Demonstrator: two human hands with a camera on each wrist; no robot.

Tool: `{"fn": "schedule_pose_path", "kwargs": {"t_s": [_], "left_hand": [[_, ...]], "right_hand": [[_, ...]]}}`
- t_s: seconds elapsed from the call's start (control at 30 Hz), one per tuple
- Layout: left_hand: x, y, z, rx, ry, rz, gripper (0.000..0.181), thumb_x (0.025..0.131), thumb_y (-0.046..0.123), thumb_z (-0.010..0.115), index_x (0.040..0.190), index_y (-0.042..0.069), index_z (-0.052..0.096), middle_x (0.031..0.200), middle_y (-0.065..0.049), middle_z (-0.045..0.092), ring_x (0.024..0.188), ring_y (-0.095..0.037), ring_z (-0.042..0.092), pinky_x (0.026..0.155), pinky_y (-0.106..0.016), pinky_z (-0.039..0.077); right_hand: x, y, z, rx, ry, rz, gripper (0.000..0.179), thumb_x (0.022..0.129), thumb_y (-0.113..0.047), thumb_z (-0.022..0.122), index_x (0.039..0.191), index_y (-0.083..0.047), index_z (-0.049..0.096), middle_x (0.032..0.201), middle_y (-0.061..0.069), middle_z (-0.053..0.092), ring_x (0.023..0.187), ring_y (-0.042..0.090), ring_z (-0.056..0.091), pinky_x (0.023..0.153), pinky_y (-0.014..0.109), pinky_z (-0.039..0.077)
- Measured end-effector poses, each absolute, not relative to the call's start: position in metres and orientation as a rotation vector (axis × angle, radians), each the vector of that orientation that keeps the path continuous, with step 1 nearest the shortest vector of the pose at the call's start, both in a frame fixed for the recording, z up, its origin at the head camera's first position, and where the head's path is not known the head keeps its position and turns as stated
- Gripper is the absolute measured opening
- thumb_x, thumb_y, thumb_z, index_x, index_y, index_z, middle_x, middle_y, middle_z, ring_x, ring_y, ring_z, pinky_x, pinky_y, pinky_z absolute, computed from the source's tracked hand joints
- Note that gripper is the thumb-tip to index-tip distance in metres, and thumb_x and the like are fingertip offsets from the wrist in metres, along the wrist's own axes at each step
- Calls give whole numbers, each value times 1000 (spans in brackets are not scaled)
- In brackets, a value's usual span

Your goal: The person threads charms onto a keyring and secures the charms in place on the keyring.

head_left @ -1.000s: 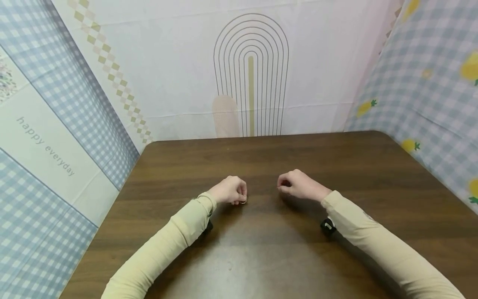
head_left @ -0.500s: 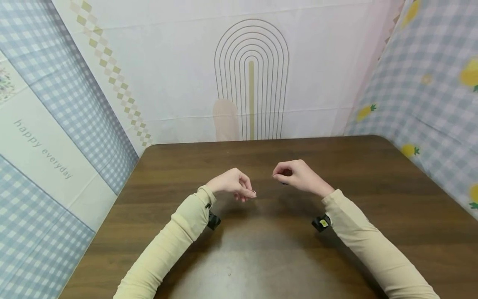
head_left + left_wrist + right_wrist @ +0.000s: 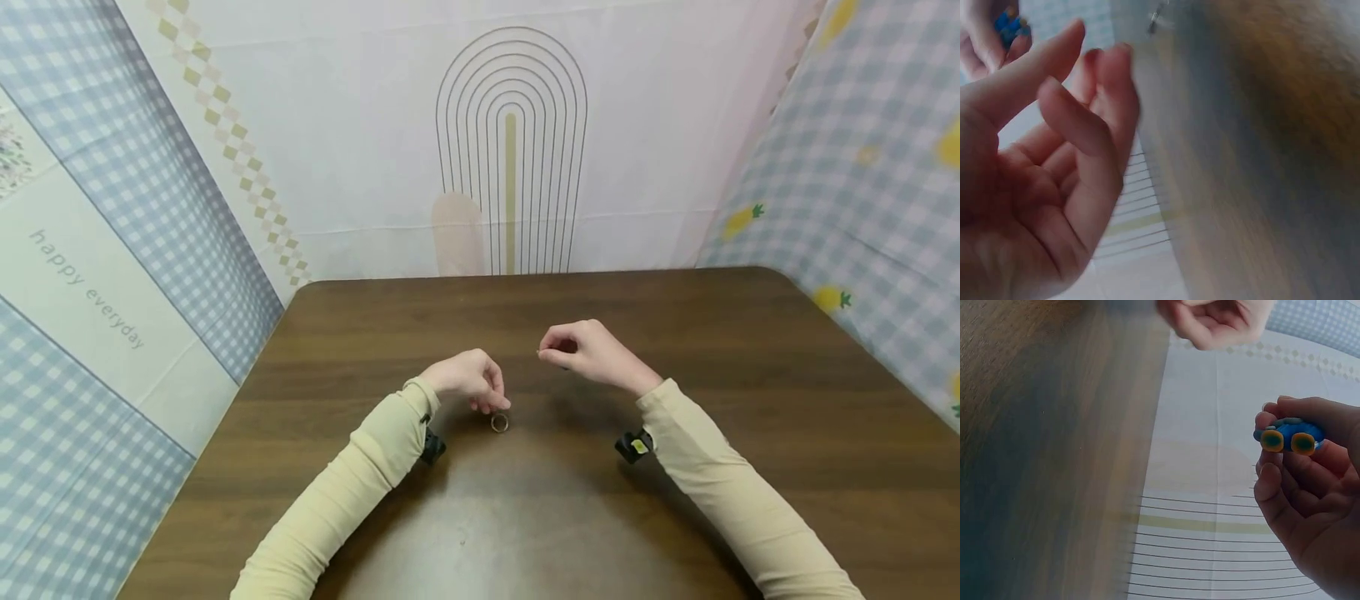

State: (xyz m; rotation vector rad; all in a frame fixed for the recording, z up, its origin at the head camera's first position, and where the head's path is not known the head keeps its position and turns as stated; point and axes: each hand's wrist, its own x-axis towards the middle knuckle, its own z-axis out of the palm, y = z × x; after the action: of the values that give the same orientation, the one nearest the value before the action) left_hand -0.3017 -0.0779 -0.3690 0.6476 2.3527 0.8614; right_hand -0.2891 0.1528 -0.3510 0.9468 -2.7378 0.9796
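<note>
My right hand (image 3: 592,354) pinches a small blue rubbery figure (image 3: 1291,434) with two orange-rimmed, green-centred round ends, seen between thumb and fingers in the right wrist view. In the head view my fingers hide most of it. Left of it, my left hand (image 3: 471,379) is over the table with loosely bent fingers and nothing between them. A thin metal ring (image 3: 499,422) is just below those fingertips, apart from them in the left wrist view, where a small blurred metal piece (image 3: 1155,20) shows. Whether the ring touches the table I cannot tell.
A dark brown wooden table (image 3: 480,517) lies under both hands. A white printed cloth (image 3: 360,150) hangs behind its far edge, with blue checked cloths (image 3: 847,200) at the sides. A black wrist camera (image 3: 633,446) sits under the right sleeve, another under the left.
My left hand rose and moved right with the ring, then let it go and sank slightly. My right hand rose and moved a little left, still pinching the blue figure.
</note>
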Motion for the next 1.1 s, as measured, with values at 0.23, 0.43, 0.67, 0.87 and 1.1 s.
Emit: {"fn": "schedule_pose_path", "kwargs": {"t_s": [0.23, 0.43, 0.67, 0.87, 1.1], "left_hand": [[-289, -69, -376, 699, 2545, 454, 28, 71, 26, 86, 80, 11, 64, 59, 4, 56, 55, -8, 52, 53, -20, 43], [-279, -66, -383, 804, 2639, 333, 25, 71, 20, 87, 77, 9, 65, 68, 5, 53, 63, -11, 49, 60, -22, 41], [-275, -64, -388, 873, 2678, 332, 22, 72, 14, 84, 71, 11, 63, 70, 4, 59, 66, -11, 51, 65, -23, 44], [-281, -68, -388, 778, 2477, 662, 19, 78, 3, 77, 79, 6, 58, 60, -5, 66, 50, -10, 60, 52, -24, 52], [-290, -75, -383, 685, 2375, 1019, 4, 85, 5, 71, 86, 1, 70, 67, -6, 70, 52, -11, 62, 55, -29, 55]], "right_hand": [[-288, 153, -352, 929, -2767, 980, 5, 88, -14, 69, 86, -9, 71, 76, -3, 69, 65, 7, 53, 61, 22, 44], [-289, 155, -354, 949, -2774, 958, 6, 89, -13, 68, 87, -8, 71, 78, 4, 70, 64, 7, 52, 61, 21, 43], [-289, 156, -355, 966, -2766, 945, 5, 89, -13, 68, 87, -9, 70, 78, 7, 70, 64, 7, 52, 60, 22, 43], [-289, 155, -357, 1036, -2747, 885, 8, 91, -14, 66, 88, -10, 71, 77, 5, 69, 65, 6, 51, 62, 22, 43], [-287, 153, -358, 1058, -2745, 853, 9, 92, -13, 64, 87, -10, 71, 77, 4, 69, 67, 6, 52, 63, 22, 44]]}}
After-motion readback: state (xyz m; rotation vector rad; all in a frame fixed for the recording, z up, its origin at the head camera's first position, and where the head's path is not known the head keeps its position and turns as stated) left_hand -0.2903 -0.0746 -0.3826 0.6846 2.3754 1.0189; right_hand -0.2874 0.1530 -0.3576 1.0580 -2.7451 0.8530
